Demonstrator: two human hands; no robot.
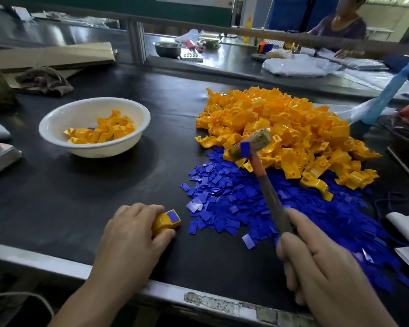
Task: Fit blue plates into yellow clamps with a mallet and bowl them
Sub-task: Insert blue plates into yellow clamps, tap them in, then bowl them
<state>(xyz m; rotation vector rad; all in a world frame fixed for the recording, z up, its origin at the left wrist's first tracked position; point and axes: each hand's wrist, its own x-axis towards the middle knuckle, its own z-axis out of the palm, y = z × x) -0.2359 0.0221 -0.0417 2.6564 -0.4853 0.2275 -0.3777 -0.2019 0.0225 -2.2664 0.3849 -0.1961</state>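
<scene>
Head camera view: at a dark bench, a yellow clamp is gripped at 7 o'clock by the left hand, whose fingers and thumb are curled around its body. A blue plate is seen set in the clamp's upturned end, and the clamp is rested on the bench surface. At 5 o'clock the right hand is closed tightly around the lower handle of a mallet, which is slanted up and away toward 12 o'clock, its blurred head shown over the near edge of a heap of yellow clamps piled at 2 o'clock. A spread of loose blue plates is laid against the near side of that heap, from the centre out to 4 o'clock. A white bowl is placed at 10 o'clock, well apart from both heaps, and a shallow layer of bowled clamps is held in it, with a glimpse of blue among them. Further back, flattened cardboard and a brown rag are seen at 10 to 11 o'clock, a metal bowl at 12 o'clock, and a second person at 1 o'clock.
</scene>
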